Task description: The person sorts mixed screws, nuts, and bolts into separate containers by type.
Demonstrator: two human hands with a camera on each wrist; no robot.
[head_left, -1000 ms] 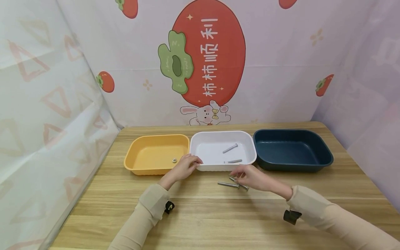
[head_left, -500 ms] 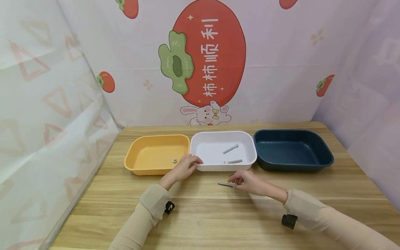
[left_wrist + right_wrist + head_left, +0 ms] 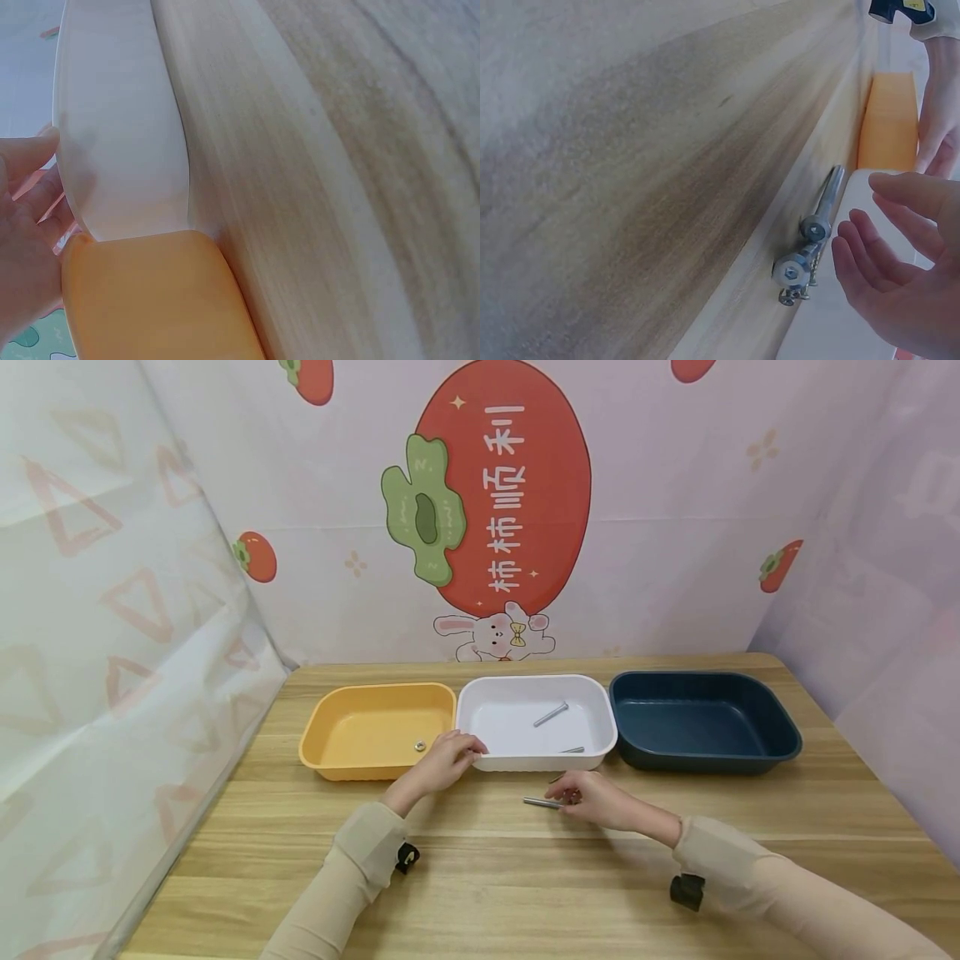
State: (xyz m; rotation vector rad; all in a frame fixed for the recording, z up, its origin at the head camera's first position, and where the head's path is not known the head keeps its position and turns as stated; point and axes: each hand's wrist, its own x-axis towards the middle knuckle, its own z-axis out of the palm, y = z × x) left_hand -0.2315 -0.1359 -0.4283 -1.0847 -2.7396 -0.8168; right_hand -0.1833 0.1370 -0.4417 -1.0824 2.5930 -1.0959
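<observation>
At the front left corner of the white tray (image 3: 525, 762), my left hand (image 3: 445, 760) holds the rim, its fingertips over the edge. The left wrist view shows the thumb at the rim and the other fingers passing behind the wall. My right hand (image 3: 592, 797) hovers in front of this tray, over loose bolts. Past its fingers sticks out one bolt shank (image 3: 542, 802). In the right wrist view the fingers are loosely bent, with nothing between them. Beside them lie a socket-head bolt (image 3: 816, 227), a second bolt (image 3: 791, 271) and a small screw (image 3: 787, 297).
Inside the white tray lie a slanted bolt (image 3: 551, 715) and another bolt (image 3: 573, 750), partly hidden by the front wall. A yellow tray (image 3: 322, 760) with a small nut (image 3: 420, 746) adjoins on the left, a dark blue tray (image 3: 705, 762) on the right.
My right hand has drawn back slightly toward me from the white tray's edge, covering more of the loose bolts. The two bolts in the tray have shifted a little. The left hand stays put.
</observation>
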